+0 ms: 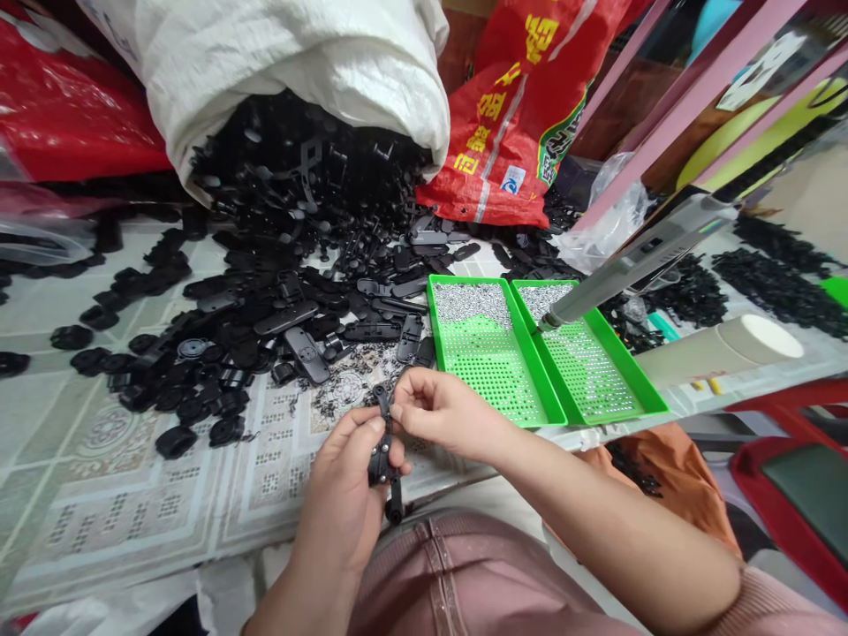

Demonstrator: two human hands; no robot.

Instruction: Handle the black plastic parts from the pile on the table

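1. A black plastic part, with small silver screw heads showing on it, is being held just over the near edge of the patterned surface.
2. It is being grasped by the left hand, whose thumb and fingers are being curled around its middle; its lower end is being left bare below the hand.
3. The fingers of the right hand are being held close together at the part's upper end; whether anything is being pinched between them cannot be told.
4. The left green tray and the right green tray are being set side by side by the near edge, right of the hands; small silver screws are being held in both, massed most thickly at the far ends.
5. A grey electric screwdriver is being tilted over the right green tray, its tip being pointed downward.
6. The surface's middle is being covered by black plastic pieces, with round black pieces being scattered toward the left edge.
7. Toward the far edge, more pieces are being contained in an open white sack; a red bag with yellow lettering is being stood beside it.
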